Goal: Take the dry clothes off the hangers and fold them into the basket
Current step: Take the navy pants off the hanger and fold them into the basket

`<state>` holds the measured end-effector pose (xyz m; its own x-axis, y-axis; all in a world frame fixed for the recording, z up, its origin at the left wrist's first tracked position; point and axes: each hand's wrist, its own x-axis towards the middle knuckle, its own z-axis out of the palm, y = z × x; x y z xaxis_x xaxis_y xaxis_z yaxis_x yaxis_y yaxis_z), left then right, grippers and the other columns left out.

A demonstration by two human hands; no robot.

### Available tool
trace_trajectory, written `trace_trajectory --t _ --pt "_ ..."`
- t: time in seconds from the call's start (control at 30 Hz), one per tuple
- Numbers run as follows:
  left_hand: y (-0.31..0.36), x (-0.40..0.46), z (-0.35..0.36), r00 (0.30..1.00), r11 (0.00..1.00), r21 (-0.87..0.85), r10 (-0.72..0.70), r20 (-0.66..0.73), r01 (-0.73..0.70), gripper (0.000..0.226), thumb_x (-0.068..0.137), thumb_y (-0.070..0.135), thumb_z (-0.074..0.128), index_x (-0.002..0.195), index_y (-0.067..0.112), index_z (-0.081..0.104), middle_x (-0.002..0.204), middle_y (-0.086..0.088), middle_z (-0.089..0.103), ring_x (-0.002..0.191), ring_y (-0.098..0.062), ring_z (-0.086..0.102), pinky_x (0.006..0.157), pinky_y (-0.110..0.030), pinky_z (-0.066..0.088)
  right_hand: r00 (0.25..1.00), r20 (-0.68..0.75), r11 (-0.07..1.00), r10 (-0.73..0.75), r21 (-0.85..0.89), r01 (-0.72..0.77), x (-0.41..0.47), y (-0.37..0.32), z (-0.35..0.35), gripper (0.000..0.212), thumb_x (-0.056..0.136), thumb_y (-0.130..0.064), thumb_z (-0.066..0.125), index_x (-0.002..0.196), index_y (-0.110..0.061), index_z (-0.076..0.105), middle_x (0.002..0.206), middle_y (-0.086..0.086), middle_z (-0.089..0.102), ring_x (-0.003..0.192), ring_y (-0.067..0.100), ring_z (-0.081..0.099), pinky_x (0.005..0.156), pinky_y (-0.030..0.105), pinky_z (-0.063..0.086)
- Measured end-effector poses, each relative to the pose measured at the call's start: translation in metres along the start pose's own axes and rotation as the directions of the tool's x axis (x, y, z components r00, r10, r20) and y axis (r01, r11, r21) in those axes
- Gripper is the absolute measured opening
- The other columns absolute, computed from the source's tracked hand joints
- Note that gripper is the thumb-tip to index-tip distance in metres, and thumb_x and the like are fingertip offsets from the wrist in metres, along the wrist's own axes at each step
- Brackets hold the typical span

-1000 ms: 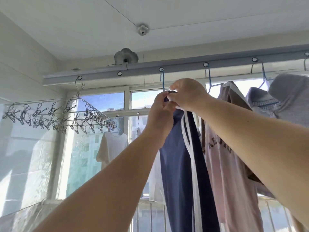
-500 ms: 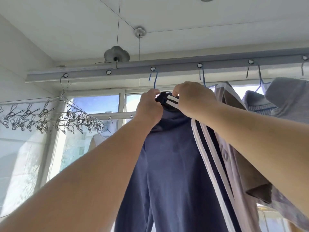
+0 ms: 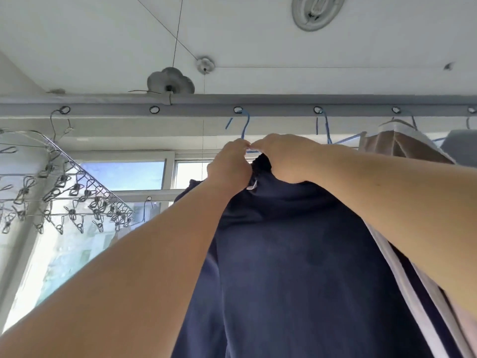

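Both hands, the left hand (image 3: 229, 165) and right hand (image 3: 286, 157), are now closed on the navy garment (image 3: 296, 254), bunched higher under the blue hanger (image 3: 244, 125) on the rail (image 3: 258, 105), so unhooking seems near.

A grey rail (image 3: 271, 109) runs under the ceiling. Blue hanger hooks (image 3: 244, 125) hang from its holes. A wire peg rack (image 3: 64, 192) hangs at its left end.
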<state>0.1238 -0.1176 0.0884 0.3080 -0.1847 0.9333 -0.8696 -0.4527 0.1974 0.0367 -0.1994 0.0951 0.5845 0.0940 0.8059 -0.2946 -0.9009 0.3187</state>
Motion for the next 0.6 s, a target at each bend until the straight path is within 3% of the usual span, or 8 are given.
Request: trace_trajectory --t 0.07,0.13,0.2,0.33,0.5,0.6 --pt "-0.008 0.004 0.002 0.995 0.991 0.093 0.097 0.017 -0.098 0.060 0.081 -0.011 0.039 0.132 0.019 0.047 0.140 -0.001 0.045 0.126 -0.022 0.046 0.107 -0.038 0.034 0.999 0.043 0.999 0.004 -0.041 -0.003 0.003 0.002 0.000 0.057 0.090 0.002 0.040 0.143 -0.016 0.034 0.140 0.009 0.043 0.123 0.028 0.046 0.099 0.035 0.041" --pt "-0.014 0.003 0.004 0.980 0.968 0.152 0.199 0.014 -0.199 0.061 0.081 -0.012 0.038 0.131 0.021 0.049 0.144 0.002 0.038 0.130 -0.019 0.040 0.110 -0.038 0.029 0.999 0.050 0.999 0.014 -0.036 -0.012 0.003 0.004 0.000 0.053 0.091 0.001 0.040 0.141 -0.017 0.039 0.140 0.008 0.044 0.125 0.027 0.044 0.102 0.032 0.037" --pt "-0.012 0.002 0.003 0.959 0.943 0.175 0.284 0.014 -0.282 0.061 0.082 -0.011 0.038 0.131 0.024 0.047 0.144 0.003 0.040 0.130 -0.020 0.039 0.109 -0.036 0.028 1.000 0.013 1.000 0.015 0.000 -0.015 0.000 0.006 -0.001 0.050 0.090 0.001 0.044 0.137 -0.017 0.045 0.135 0.007 0.049 0.122 0.026 0.047 0.098 0.030 0.038" --pt "-0.011 0.005 -0.004 0.954 0.954 0.046 0.292 0.065 -0.296 0.053 0.088 -0.005 0.043 0.126 0.030 0.054 0.134 0.002 0.050 0.121 -0.020 0.049 0.095 -0.025 0.037 0.999 -0.043 0.997 0.018 0.082 -0.015 -0.007 0.009 0.000 0.032 0.086 -0.007 0.054 0.118 -0.014 0.054 0.113 0.006 0.057 0.104 0.026 0.051 0.077 0.026 0.034" --pt "-0.004 0.007 -0.015 0.908 0.910 0.109 0.377 0.180 -0.400 0.035 0.093 0.018 0.051 0.124 0.034 0.055 0.132 0.000 0.047 0.120 -0.021 0.047 0.104 -0.041 0.035 0.998 -0.025 0.990 0.059 0.133 -0.055 -0.025 0.019 -0.003 0.022 0.084 -0.019 0.058 0.096 -0.032 0.046 0.093 -0.002 0.051 0.090 0.023 0.048 0.074 0.030 0.035" --pt "0.005 0.008 -0.016 0.899 0.895 0.150 0.387 0.204 -0.420 0.035 0.090 0.021 0.055 0.125 0.029 0.053 0.131 -0.003 0.046 0.118 -0.023 0.049 0.102 -0.039 0.036 0.996 -0.062 0.990 0.070 0.128 -0.062 -0.034 0.019 -0.007 0.022 0.082 -0.020 0.062 0.094 -0.028 0.045 0.089 -0.002 0.051 0.086 0.021 0.047 0.069 0.029 0.034"
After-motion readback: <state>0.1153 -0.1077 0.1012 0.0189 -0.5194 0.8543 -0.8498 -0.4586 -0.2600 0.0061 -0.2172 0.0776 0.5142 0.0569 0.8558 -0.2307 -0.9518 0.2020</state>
